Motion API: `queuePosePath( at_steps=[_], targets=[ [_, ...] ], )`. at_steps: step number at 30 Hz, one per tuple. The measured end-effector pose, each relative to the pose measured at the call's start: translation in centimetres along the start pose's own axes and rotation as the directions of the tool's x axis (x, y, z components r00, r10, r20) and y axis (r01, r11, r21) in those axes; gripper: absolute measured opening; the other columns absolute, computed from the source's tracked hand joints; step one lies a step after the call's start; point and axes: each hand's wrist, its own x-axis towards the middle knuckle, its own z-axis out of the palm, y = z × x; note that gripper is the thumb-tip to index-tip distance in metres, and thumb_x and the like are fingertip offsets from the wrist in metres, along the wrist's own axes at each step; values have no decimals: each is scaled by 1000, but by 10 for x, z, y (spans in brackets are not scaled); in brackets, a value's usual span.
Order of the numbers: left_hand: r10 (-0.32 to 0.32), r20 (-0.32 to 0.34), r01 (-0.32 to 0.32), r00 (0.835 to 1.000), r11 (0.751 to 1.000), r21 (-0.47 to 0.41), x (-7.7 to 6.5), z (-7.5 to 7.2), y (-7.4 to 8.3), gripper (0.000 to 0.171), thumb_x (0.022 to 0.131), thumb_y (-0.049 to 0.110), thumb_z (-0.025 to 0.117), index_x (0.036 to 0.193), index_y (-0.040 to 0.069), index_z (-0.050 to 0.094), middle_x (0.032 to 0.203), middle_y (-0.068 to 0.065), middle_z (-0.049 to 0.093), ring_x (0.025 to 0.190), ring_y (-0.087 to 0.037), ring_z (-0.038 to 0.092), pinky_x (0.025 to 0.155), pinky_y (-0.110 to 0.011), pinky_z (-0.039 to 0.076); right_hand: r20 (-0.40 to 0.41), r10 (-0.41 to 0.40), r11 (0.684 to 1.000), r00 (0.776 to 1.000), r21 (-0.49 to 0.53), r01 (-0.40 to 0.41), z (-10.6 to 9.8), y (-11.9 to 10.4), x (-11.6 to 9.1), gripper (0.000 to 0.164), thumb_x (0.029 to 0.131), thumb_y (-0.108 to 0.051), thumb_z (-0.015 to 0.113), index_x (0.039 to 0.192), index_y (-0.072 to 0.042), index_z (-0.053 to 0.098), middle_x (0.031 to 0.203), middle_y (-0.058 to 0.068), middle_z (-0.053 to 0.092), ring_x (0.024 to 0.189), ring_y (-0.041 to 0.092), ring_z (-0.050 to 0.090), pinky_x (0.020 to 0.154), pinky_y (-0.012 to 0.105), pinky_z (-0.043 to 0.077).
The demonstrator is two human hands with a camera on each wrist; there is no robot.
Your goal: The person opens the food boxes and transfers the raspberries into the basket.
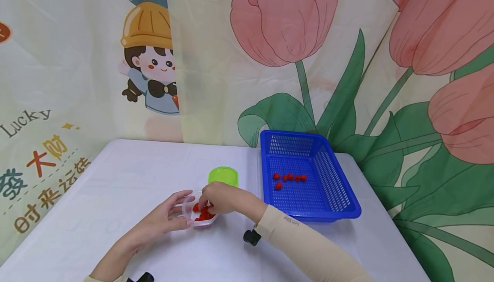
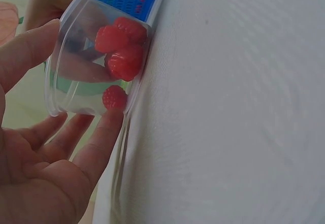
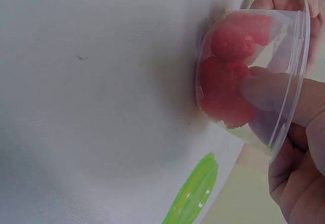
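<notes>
A clear plastic tub (image 1: 187, 208) stands on the white table with several red raspberries (image 2: 124, 61) in its bottom. My left hand (image 1: 171, 214) holds the tub from the left, thumb on one side and fingers round the other. From above, my right hand (image 1: 221, 197) reaches over the rim with its fingers down inside. In the right wrist view those fingertips pinch at a raspberry (image 3: 223, 76) among the others; the tub wall blurs the contact. Just behind the tub lies a bright green lid (image 1: 224, 175).
A blue perforated basket (image 1: 308, 213) stands to the right, with several more raspberries (image 1: 290, 177) on its floor. The white tablecloth (image 1: 154, 166) runs back to a printed wall hanging (image 1: 208, 59) with tulips and a cartoon figure.
</notes>
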Motion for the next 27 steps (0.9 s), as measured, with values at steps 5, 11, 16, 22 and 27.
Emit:
queuePosePath(
  at_steps=[5, 11, 16, 22, 27],
  targets=[
    [-25, -4, 25, 1000, 1000, 1, 1, 1, -1, 85, 95, 21, 81, 164, 16, 32, 165, -16, 41, 149, -42, 44, 101, -17, 49, 3, 4, 999, 1000, 40, -5, -1, 1, 0, 28, 95, -10, 81, 122, -18, 82, 109, -9, 78, 93, 1, 65, 82, 8, 51],
    [-32, -6, 32, 999, 999, 9, 1, 1, -2, 86, 95, 22, 82, 164, 15, 32, 165, -16, 41, 148, -43, 44, 101, -18, 49, 19, -8, 999, 1000, 51, 7, -5, 2, -1, 33, 93, -8, 82, 124, -19, 81, 108, -9, 76, 94, 1, 63, 81, 8, 50],
    [-44, -7, 44, 999, 999, -8, 1, 1, 0, 85, 95, 22, 82, 164, 17, 33, 165, -13, 42, 149, -42, 43, 101, -19, 49, 24, -26, 999, 999, 30, 25, -7, 1, -2, 31, 94, -9, 82, 123, -20, 82, 109, -8, 76, 99, 2, 63, 84, 9, 50],
    [-28, -3, 28, 1000, 1000, 2, 0, 0, 1, 86, 96, 21, 81, 165, 14, 31, 165, -16, 41, 148, -43, 44, 101, -19, 50, 29, -57, 998, 998, 43, 56, -7, 2, -4, 23, 95, -10, 81, 115, -20, 84, 112, -9, 77, 105, 4, 67, 88, 9, 50],
    [-37, -4, 37, 999, 999, -2, 0, 1, -1, 86, 95, 21, 82, 165, 16, 32, 165, -14, 42, 149, -41, 43, 101, -19, 49, 29, -61, 997, 998, 43, 60, -6, 2, -4, 23, 94, -11, 82, 114, -21, 83, 111, -10, 77, 102, 1, 65, 88, 9, 50]
  ],
)
